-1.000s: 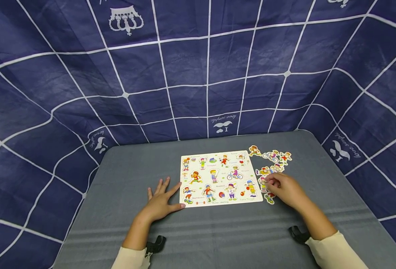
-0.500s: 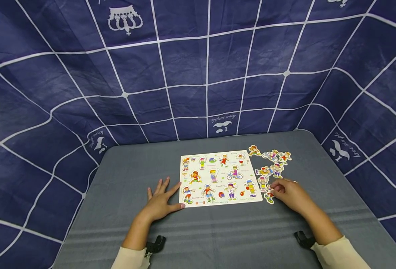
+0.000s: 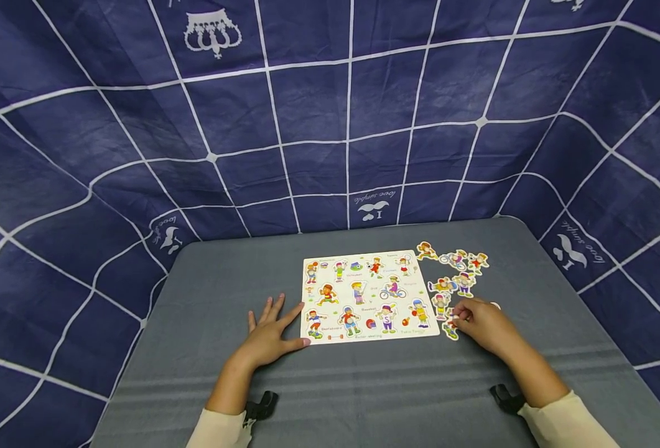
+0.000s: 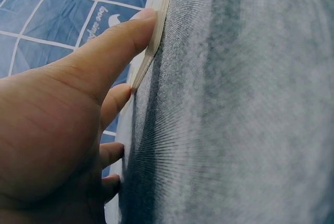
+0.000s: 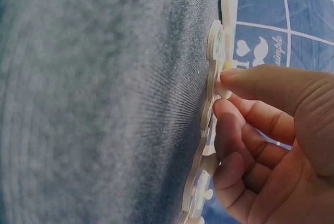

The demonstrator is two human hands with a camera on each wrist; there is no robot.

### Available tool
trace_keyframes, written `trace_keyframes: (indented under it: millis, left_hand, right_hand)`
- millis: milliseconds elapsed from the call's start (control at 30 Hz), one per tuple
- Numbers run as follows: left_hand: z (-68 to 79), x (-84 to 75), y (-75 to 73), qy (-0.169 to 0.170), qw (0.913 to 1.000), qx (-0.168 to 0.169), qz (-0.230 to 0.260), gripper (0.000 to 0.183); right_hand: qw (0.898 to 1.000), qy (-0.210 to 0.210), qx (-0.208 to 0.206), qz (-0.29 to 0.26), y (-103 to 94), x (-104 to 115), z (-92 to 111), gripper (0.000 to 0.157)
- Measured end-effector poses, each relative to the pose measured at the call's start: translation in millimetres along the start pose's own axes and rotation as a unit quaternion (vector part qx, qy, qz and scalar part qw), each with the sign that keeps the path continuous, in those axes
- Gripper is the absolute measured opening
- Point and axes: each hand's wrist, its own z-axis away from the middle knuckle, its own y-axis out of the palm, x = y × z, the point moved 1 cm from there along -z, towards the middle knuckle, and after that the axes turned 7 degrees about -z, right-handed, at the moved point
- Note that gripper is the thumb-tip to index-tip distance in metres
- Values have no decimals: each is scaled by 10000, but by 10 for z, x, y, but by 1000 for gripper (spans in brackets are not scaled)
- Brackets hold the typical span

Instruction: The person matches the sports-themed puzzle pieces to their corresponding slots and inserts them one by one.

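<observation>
A cream puzzle board (image 3: 363, 339) printed with cartoon children at sports lies flat on the grey table. My left hand (image 3: 267, 339) is spread beside it, with thumb and index fingertips on the board's left edge, as the left wrist view also shows. Off the board's lower right corner, my right hand (image 3: 483, 320) pinches a small knob on a child-shaped puzzle piece (image 3: 451, 331). In the right wrist view, thumb and fingertips close on that pale knob (image 5: 225, 89), and the piece lies low against the cloth. My right hand partly covers it.
Several loose knobbed pieces lie right of the board, among them a running child (image 3: 427, 251), a cyclist (image 3: 455, 259) and a child in purple (image 3: 466, 284). The edge of another piece (image 3: 496, 305) shows behind my right hand. A blue gridded curtain (image 3: 318, 124) surrounds the table.
My right hand has shifted slightly toward me and right, from the piece beside the board to the nearest piece, uncovering pieces behind. Since half a second ago it has barely moved. My left hand stays put.
</observation>
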Motion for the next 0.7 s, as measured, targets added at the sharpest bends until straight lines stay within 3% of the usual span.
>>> trace_keyframes:
  millis: [700]
  left_hand:
    - [-20, 4, 4, 10, 10000, -35, 33, 86]
  right_hand:
    - [9996, -223, -165, -42, -75, 89, -13, 10]
